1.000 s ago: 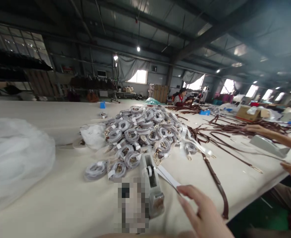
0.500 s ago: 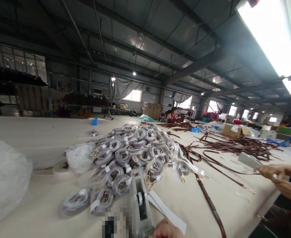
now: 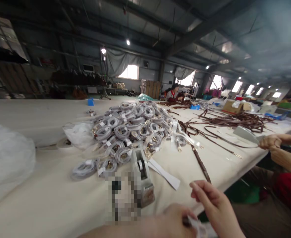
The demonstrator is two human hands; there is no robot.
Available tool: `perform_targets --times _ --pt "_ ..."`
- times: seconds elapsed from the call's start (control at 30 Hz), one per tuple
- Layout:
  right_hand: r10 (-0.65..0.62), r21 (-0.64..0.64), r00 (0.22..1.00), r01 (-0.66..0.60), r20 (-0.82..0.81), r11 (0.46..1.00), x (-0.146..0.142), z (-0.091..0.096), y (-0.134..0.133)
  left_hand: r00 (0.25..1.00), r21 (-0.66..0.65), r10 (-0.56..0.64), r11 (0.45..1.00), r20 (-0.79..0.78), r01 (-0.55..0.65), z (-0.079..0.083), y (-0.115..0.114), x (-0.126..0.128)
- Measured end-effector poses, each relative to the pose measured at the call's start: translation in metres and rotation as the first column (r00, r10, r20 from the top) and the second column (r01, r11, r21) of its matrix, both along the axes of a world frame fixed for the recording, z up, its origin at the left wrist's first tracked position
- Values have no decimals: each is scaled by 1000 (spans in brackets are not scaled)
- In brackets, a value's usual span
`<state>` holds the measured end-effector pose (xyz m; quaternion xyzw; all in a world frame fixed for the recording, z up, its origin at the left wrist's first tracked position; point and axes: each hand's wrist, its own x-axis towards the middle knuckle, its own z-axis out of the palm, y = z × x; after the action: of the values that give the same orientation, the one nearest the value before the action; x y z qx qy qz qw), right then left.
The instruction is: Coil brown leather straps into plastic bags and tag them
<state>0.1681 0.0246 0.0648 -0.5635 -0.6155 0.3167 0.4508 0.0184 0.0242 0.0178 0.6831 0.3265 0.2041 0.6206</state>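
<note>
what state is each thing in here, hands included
coiled straps: bagged, mostly heaped
tape dispenser: standing
white strips: flat, overlapping
brown straps: loose, tangled
cardboard box: flap open
plastic sheeting: crumpled
hanging lamp: lit
left hand: closed on a dark item, blurred
right hand: partly curled, any grip unclear

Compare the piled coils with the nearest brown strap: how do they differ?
The piled coils are looped round; the brown strap lies stretched out. The piled coils wear pale, translucent wrapping; the brown strap's visible length looks bare. Both rest on the pale table.
</note>
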Motion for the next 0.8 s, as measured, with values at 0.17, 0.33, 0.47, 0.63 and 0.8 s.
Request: perform_targets --times 0.17,0.33,0.47,0.63,0.8 --pt "-47 -162 985 20 -164 987 21 -7 -38 922 -459 378 836 86 -300 10 16 6" --pt "-47 -312 944 -61 -326 948 8 -32 -57 891 -498 414 821 185 -278 20 13 3" --pt "-55 -344 925 -84 -377 935 4 -40 -55 872 -505 448 809 198 -301 18 10 4" --pt "-127 -406 901 -58 -414 912 0 -52 -46 873 -495 442 817 207 -296 13 10 5" --pt "-182 -439 869 -45 -460 897 -5 -72 -37 865 -481 446 825 231 -297 8 9 7"
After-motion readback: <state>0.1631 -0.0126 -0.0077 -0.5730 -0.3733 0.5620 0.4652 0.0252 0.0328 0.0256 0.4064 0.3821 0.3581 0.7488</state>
